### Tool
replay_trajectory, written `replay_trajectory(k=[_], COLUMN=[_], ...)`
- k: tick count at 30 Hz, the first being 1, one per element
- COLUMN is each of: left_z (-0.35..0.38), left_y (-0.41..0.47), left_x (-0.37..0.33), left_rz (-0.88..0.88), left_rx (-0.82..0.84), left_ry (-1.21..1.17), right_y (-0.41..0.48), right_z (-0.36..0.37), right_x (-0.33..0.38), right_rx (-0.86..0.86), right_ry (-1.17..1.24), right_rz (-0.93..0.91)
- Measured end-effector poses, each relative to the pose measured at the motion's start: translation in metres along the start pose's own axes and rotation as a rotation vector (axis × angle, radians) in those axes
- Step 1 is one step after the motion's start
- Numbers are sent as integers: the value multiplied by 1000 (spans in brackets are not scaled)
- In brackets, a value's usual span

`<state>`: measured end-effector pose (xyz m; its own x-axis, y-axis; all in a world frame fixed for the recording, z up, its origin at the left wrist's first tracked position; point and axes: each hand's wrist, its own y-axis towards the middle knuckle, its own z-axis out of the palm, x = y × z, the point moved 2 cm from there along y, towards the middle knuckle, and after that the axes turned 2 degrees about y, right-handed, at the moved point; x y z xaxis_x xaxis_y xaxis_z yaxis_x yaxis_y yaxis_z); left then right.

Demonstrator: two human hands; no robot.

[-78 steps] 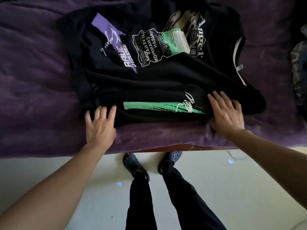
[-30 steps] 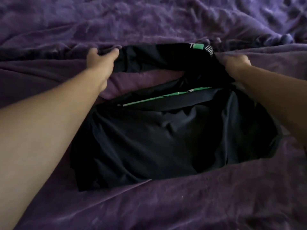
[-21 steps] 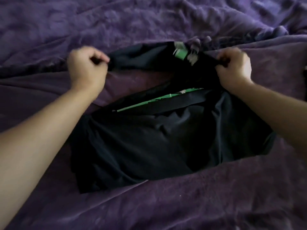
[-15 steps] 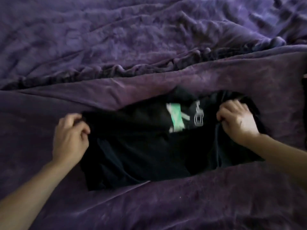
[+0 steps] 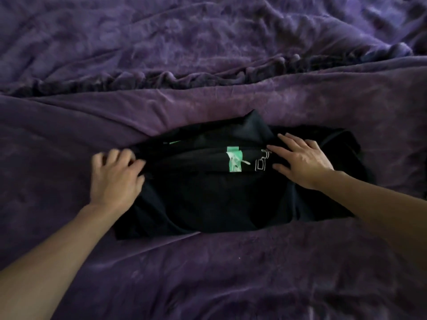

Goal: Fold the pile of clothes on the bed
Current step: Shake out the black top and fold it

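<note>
A black T-shirt (image 5: 208, 195) with a green and white print lies folded into a wide rectangle on the purple bed cover (image 5: 208, 273). One black corner sticks up at its far edge. My left hand (image 5: 115, 179) rests on the shirt's left end with fingers loosely bent; it is blurred. My right hand (image 5: 300, 162) lies flat on the right part of the shirt, fingers spread and straight, next to the white lettering.
A rumpled ridge of purple blanket (image 5: 184, 75) runs across the bed behind the shirt. Smooth purple cover stretches to both sides and toward me.
Both hands gripped the shirt's far edge, pulled it toward me over the rest, and let go. The hands now lie on top of the folded shirt.
</note>
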<state>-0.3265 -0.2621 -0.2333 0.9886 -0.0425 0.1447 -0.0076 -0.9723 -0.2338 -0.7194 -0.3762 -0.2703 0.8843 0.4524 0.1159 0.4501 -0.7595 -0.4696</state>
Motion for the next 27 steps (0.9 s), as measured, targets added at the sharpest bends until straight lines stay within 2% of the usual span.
replay_trajectory(k=[2,3,5,6,7,8,9,11,13,15,18,20,23,25,27], left_z=[5,6,4,0,-4,-6,-7,-2,15,33,29,19,13,11,9], left_y=[-28,-40,-48,-45,-39,-31,-24,-11,-8,-14,-16,-15,-14,-19,-31], left_x=[3,1,-4,-10,-19,-33,-50,-89,-122,-140,-156,-170,-183,-180,-165], left_rz=[58,79,67,43,25,32,71,168,210,188,178,259,308,198,-9], left_rx=[80,139,139,73,-15,-96,-145,-73,174,350,315,268,359,357,267], left_ry=[84,104,79,35,-18,-66,-105,-162,-162,-108,-149,-193,-314,-448,-616], right_y=[1,0,-5,-9,-14,-21,-28,-41,-48,-51,-57,-62,-61,-48,-29], right_z=[0,-4,-18,-22,-24,-25,-21,-8,-3,-5,-27,-53,-88,-96,-89], right_x=[-9,-11,-22,-33,-49,-65,-80,-102,-109,-104,-90,-70,-23,19,64], right_rx=[53,8,-263,-403,-472,-445,-347,-154,-65,-5,44,34,16,25,135], right_ry=[75,173,300,281,275,307,358,386,503,822,1075,1242,1310,1235,1207], right_rz=[17,24,100,187,312,468,620,766,755,703,619,518,366,290,241])
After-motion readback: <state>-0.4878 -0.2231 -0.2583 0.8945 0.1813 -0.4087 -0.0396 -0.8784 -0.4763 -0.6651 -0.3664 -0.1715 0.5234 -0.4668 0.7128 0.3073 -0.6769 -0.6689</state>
